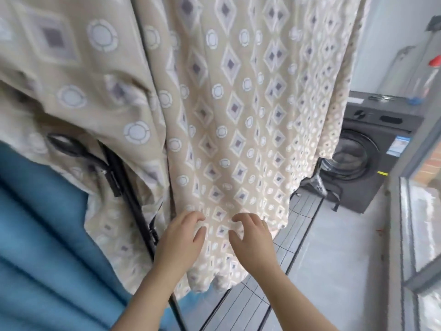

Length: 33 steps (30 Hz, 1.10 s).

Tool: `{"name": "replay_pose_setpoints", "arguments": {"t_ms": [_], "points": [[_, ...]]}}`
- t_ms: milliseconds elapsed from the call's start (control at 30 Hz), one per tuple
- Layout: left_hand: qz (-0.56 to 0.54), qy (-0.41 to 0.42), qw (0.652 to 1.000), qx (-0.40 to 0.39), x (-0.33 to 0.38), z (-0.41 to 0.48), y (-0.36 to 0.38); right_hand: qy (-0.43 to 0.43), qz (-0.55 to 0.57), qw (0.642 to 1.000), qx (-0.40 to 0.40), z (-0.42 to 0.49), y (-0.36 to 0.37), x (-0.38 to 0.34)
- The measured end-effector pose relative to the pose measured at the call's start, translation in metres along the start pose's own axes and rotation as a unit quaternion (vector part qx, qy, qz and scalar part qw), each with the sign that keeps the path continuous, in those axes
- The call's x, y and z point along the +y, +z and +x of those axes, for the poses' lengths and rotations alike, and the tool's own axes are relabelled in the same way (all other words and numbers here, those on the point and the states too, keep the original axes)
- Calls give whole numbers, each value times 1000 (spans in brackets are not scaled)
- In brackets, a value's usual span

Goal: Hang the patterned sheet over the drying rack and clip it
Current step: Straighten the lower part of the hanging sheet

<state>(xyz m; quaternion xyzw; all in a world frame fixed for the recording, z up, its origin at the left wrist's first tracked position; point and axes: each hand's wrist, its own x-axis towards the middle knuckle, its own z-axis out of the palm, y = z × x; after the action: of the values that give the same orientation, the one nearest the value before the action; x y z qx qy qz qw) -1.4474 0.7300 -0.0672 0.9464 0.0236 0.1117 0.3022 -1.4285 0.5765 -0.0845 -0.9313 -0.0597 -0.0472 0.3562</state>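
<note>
Patterned sheet (226,115) is hanging in long folds down the middle of the scene, and its top is running out of view, so whatever is carrying it up there is cut off. Near the lower hem the left hand (181,237) and the right hand (254,238) are reaching in side by side, fingers bent and spread, tips at the cloth; whether either is actually pinching fabric I cannot tell. Just left of the hands a black pole of the drying rack (133,206) is slanting down, partly hidden behind another fold of the sheet, with a dark blurred fitting (71,146) too smeared to identify. Blue cloth (47,235) is filling the near left. Far right, a dark washing machine (372,158) is standing with its left side hidden by the sheet
</note>
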Motion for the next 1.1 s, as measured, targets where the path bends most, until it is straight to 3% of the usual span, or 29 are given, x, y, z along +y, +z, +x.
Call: {"name": "replay_pose_setpoints", "arguments": {"t_ms": [300,467,533,633,700,867,1100], "points": [[-29,-144,981,129,13,-8,-4,-104,53,988,-103,39,-11,1],[-35,-185,958,216,27,-15,-14,-162,107,970,-145,50,-18,-17],[-36,-192,941,277,31,-25,-20,-179,132,962,-155,46,-18,-29],[-72,-200,888,408,36,-34,-37,-216,163,948,-165,43,-17,-52],[-97,-187,890,404,39,-31,-51,-239,187,938,-168,40,-18,-71],[-110,-171,934,295,38,-22,-75,-254,235,921,-180,36,-10,-113],[-157,-173,915,328,28,-22,-86,-200,272,928,-160,70,-13,-129]]}}
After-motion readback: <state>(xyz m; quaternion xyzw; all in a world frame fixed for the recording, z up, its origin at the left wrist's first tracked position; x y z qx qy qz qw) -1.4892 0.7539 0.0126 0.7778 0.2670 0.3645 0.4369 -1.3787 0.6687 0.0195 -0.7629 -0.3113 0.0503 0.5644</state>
